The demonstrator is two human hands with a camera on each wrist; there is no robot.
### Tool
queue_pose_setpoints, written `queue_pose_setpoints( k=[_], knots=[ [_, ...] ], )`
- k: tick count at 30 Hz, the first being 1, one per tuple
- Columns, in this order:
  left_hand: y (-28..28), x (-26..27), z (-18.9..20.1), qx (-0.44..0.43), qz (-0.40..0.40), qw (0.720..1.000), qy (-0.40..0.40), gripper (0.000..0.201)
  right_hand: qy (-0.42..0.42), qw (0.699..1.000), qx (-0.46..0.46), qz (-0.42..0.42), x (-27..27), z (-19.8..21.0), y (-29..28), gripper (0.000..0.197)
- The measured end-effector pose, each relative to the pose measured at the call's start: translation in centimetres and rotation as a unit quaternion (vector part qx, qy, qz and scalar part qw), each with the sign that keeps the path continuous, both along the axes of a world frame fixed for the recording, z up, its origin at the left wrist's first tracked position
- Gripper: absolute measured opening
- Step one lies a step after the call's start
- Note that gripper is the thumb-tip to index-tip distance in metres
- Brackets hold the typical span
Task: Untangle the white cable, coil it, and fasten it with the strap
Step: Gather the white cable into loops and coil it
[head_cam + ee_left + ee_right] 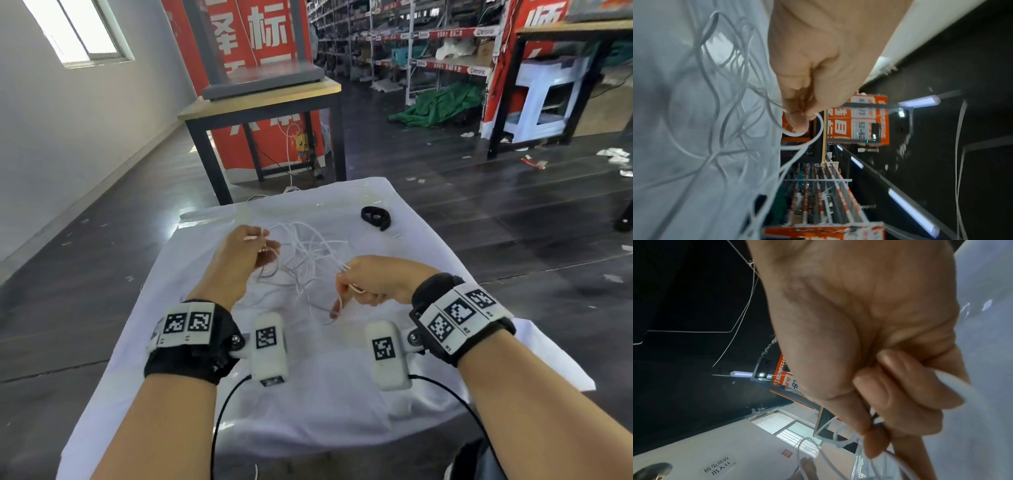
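A thin white cable (308, 253) lies in a loose tangle of loops on the white cloth (342, 394) between my hands. My left hand (255, 248) is raised at the tangle's left side and pinches strands of the cable (797, 134) between thumb and fingertips. At the tangle's right side, my right hand (356, 287) has its fingers curled round several strands (875, 420), with one finger pointing down. A black strap (375, 216), curled into a loop, lies apart at the cloth's far right.
The cloth covers a small table with dark floor on all sides. A wooden table with black legs (263, 102) stands beyond the far edge, in front of a red banner. Black wrist-camera leads (222, 411) run back toward me.
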State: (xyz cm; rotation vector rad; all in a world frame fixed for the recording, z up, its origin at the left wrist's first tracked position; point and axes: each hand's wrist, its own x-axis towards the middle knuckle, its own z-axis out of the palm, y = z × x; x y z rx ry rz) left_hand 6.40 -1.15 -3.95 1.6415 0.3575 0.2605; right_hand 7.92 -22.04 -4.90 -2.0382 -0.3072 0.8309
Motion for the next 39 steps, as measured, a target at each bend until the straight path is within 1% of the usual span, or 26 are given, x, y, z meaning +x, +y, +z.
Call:
queue_pose_setpoints(
  k=[1,3,5,6,7,8,10,11,12,13,14,15,17,18,19,20,21,22,23,25,27,30,32,34,37,39],
  knots=[
    [0.0,-0.2,0.4,-0.103,0.024,0.994,-0.042,0.02,0.003,1.0,0.016,-0.001,-0.1,0.1,0.1,0.022],
    [0.7,-0.5,1.2,-0.261,0.079,0.952,-0.137,0.021,-0.016,0.996,0.062,-0.063,0.1,0.4,0.2,0.026],
    [1.8,-0.8,1.8,-0.345,0.137,0.901,-0.226,0.018,-0.06,0.97,0.129,-0.195,0.8,0.5,0.1,0.029],
    [2.3,-1.0,2.1,-0.352,0.166,0.885,-0.254,0.018,-0.085,0.948,0.162,-0.259,1.2,0.5,-0.2,0.029],
    [2.8,-1.1,2.3,-0.332,0.189,0.885,-0.266,0.019,-0.107,0.927,0.185,-0.308,1.6,0.5,-0.4,0.028],
    [3.1,-1.3,2.3,-0.294,0.201,0.899,-0.255,0.022,-0.126,0.913,0.193,-0.336,1.8,0.5,-0.6,0.025],
    [3.5,-1.4,1.4,-0.179,0.187,0.95,-0.174,0.031,-0.139,0.908,0.189,-0.346,2.0,0.2,-0.7,0.023],
    [3.7,-1.3,0.7,-0.09,0.167,0.974,-0.122,0.035,-0.132,0.913,0.189,-0.336,1.9,0.1,-0.6,0.023],
    [3.9,-1.1,0.0,0.029,0.147,0.986,-0.069,0.039,-0.122,0.92,0.189,-0.322,1.7,0.0,-0.3,0.023],
    [4.0,-1.0,-0.5,0.159,0.128,0.979,-0.024,0.044,-0.115,0.926,0.188,-0.307,1.6,-0.2,-0.1,0.024],
    [3.9,-1.1,-0.7,0.281,0.116,0.953,0.002,0.049,-0.112,0.931,0.184,-0.296,1.5,-0.3,0.2,0.026],
    [3.7,-1.2,-0.4,0.369,0.109,0.923,-0.003,0.052,-0.115,0.933,0.18,-0.288,1.4,-0.4,0.4,0.028],
    [2.4,-1.7,0.9,0.457,0.101,0.88,-0.085,0.048,-0.127,0.935,0.18,-0.279,1.3,-0.3,0.6,0.03],
    [1.6,-1.7,1.5,0.469,0.091,0.869,-0.131,0.042,-0.131,0.935,0.182,-0.275,1.3,-0.2,0.6,0.03],
    [0.8,-1.6,2.0,0.465,0.067,0.869,-0.157,0.038,-0.135,0.935,0.185,-0.27,1.3,-0.1,0.7,0.03],
    [-0.1,-1.4,2.1,0.448,0.028,0.88,-0.156,0.036,-0.138,0.937,0.186,-0.263,1.2,0.1,0.7,0.029],
    [-1.0,-1.2,2.0,0.432,-0.023,0.892,-0.131,0.034,-0.142,0.938,0.185,-0.256,1.1,0.1,0.7,0.028],
    [-1.7,-0.9,1.4,0.43,-0.082,0.895,-0.088,0.033,-0.145,0.94,0.183,-0.249,1.0,0.2,0.8,0.028],
    [-2.3,-0.6,0.7,0.449,-0.141,0.881,-0.039,0.033,-0.148,0.941,0.182,-0.244,0.9,0.2,0.8,0.029],
    [-2.9,-0.1,-0.7,0.51,-0.228,0.827,0.069,0.047,-0.151,0.942,0.185,-0.236,0.8,0.1,0.7,0.031],
    [-3.0,0.2,-1.6,0.538,-0.263,0.786,0.154,0.067,-0.153,0.942,0.185,-0.233,0.8,0.2,0.5,0.031],
    [-2.8,0.6,-2.2,0.556,-0.279,0.752,0.218,0.086,-0.158,0.941,0.187,-0.235,0.8,0.4,0.3,0.031],
    [-2.7,0.6,-2.2,0.562,-0.278,0.738,0.25,0.076,-0.168,0.94,0.188,-0.231,0.9,0.4,0.1,0.031],
    [-2.5,0.3,-2.1,0.574,-0.262,0.731,0.261,0.055,-0.193,0.94,0.172,-0.223,0.9,0.4,0.0,0.031],
    [-2.2,-0.2,-2.0,0.602,-0.238,0.718,0.256,0.031,-0.233,0.935,0.149,-0.222,1.1,0.2,-0.1,0.034],
    [-2.0,-0.3,-1.8,0.618,-0.205,0.721,0.238,0.016,-0.238,0.933,0.148,-0.227,1.1,0.2,-0.1,0.034]
  ],
)
